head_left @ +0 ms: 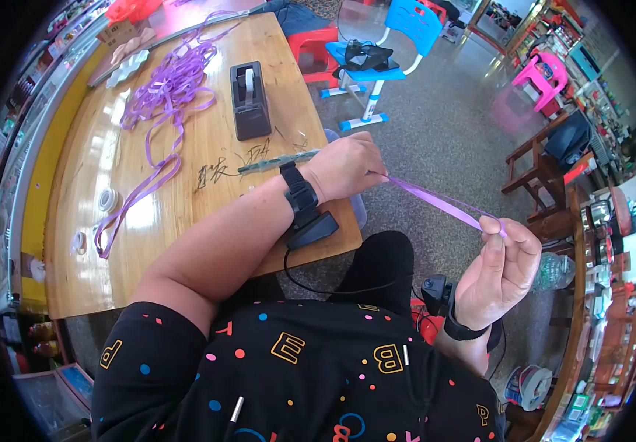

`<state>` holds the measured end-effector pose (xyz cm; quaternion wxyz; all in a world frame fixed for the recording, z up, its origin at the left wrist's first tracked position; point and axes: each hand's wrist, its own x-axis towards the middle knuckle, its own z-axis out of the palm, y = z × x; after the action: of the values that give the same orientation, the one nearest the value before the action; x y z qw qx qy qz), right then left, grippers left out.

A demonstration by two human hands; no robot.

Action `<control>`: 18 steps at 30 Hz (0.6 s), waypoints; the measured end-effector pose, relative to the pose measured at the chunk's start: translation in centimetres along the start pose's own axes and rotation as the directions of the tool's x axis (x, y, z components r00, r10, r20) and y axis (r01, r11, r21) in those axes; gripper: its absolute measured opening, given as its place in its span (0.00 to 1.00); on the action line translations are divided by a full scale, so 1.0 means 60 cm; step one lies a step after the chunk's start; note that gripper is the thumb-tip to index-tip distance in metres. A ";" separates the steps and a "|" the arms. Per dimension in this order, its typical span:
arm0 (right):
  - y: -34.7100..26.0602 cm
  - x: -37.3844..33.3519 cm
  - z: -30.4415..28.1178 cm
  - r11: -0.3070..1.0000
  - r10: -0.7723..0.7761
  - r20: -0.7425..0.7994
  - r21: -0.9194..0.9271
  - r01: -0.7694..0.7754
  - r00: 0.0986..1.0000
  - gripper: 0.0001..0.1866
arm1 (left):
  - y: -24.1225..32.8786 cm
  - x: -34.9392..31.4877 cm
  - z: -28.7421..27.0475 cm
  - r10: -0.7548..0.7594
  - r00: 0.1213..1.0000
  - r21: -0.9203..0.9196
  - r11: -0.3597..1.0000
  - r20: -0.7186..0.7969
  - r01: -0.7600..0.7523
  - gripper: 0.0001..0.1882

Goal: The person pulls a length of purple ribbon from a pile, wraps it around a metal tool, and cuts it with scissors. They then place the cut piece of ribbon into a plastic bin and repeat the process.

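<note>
A purple ribbon [436, 200] is stretched taut in a doubled strand between my hands, beyond the table's right edge. My left hand [346, 168] is closed in a pinch on its left end. With fingertips pressed together, my right hand [506, 258] grips the loop at the other end, lower and further right. A thin dark green stick-like piece [270, 162] lies by my left wrist; whether the hand touches it is hidden. A tangled heap of purple ribbon [178, 85] rests on the far left of the wooden table [207, 214], one length trailing toward me.
A black tape dispenser [250, 103] stands near the table's right side. A white roll [108, 199] sits at the left. Past the table are a blue chair [366, 62], a red stool [310, 51] and a pink chair [543, 79]. Shelves [602, 309] line the right side.
</note>
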<state>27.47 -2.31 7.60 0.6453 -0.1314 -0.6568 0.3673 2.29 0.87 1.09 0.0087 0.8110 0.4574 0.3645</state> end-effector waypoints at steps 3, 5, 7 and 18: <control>0.005 0.002 0.005 1.000 -0.024 -0.029 0.016 0.024 0.999 0.12 | 0.003 0.002 -0.002 -0.020 1.000 -0.004 1.000 -0.001 0.020 0.05; 0.008 0.003 0.012 0.999 -0.025 -0.045 0.035 0.027 0.999 0.13 | 0.000 0.000 -0.001 -0.010 1.000 0.003 1.000 0.002 0.010 0.06; 0.011 0.004 0.014 0.998 -0.027 -0.062 0.052 0.030 0.998 0.13 | 0.000 -0.001 -0.001 0.001 1.000 0.010 1.000 0.005 -0.001 0.06; 0.016 0.012 0.005 0.894 0.179 0.038 0.410 -0.179 0.983 0.17 | 0.006 0.001 -0.004 -0.043 0.999 0.016 0.999 0.014 0.043 0.06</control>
<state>26.82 -1.24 7.55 0.6222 -0.0526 -0.5495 0.5551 2.46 0.63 1.43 0.0135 0.8037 0.4776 0.3548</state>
